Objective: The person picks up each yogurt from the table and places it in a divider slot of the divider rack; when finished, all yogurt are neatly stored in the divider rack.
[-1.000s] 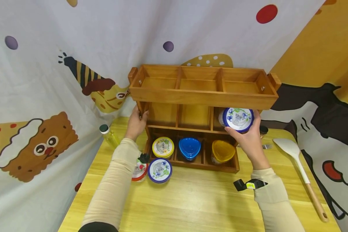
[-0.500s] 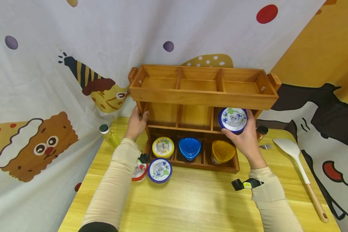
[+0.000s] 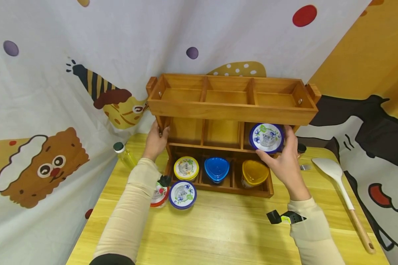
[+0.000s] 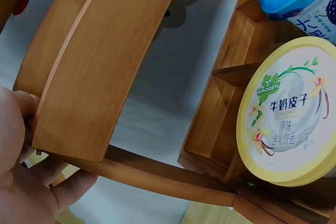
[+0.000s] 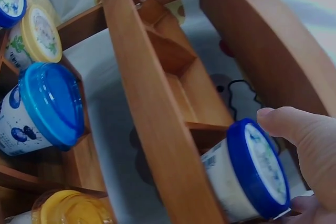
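Note:
My left hand [image 3: 156, 141] grips the left side of a wooden tiered rack [image 3: 232, 110], its fingers round the frame in the left wrist view. A tub with a dark-blue lid and blueberry print [image 3: 266, 138] sits in the right compartment of the middle tier, partly under the top tray. My right hand [image 3: 286, 162] is spread beside this tub, thumb near the lid's front edge and fingers along its right side, looking loose. The bottom tier holds a yellow-lidded tub [image 4: 289, 111], a blue-lidded tub [image 5: 52, 106] and an amber-lidded tub [image 3: 255, 173].
In front of the rack's left end stand another blueberry tub [image 3: 183, 195] and a red-rimmed tub [image 3: 160, 195], half hidden by the left sleeve. A green-capped bottle [image 3: 126, 154] is left. At right lie a white spatula [image 3: 343, 191] and a fork [image 3: 305, 167], near a dark-capped jar [image 3: 301, 149].
The blueberry tub shifted left into the right compartment, then stayed there. My right hand went left with it and has since eased back a little to the right. My left hand stays put.

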A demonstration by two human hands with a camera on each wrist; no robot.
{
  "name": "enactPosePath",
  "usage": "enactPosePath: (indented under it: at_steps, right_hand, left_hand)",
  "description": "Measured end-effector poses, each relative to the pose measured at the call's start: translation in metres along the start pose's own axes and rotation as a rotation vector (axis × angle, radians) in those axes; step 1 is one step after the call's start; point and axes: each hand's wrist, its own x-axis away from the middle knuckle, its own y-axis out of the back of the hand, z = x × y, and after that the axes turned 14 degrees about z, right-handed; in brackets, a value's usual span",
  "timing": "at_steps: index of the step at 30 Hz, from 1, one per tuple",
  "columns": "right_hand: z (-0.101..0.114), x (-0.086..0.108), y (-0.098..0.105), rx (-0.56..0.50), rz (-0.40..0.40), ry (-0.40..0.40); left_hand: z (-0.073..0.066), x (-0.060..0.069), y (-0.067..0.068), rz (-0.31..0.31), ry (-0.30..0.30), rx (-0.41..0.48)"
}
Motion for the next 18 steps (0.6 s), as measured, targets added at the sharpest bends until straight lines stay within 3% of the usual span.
enactPosePath:
  at_steps: [5, 12, 18]
  right_hand:
    - [0.007, 0.009, 0.006, -0.061, 0.020, 0.020]
    - [0.022, 0.025, 0.012, -0.034, 0.032, -0.008]
    - [0.040, 0.032, 0.011, -0.025, 0.057, 0.048]
  left_hand:
    - [0.001, -0.001, -0.001, -0.006, -0.007, 0.005]
    - [0.001, -0.001, -0.001, -0.013, -0.032, 0.016]
    - [-0.001, 0.000, -0.001, -0.010, -0.024, 0.015]
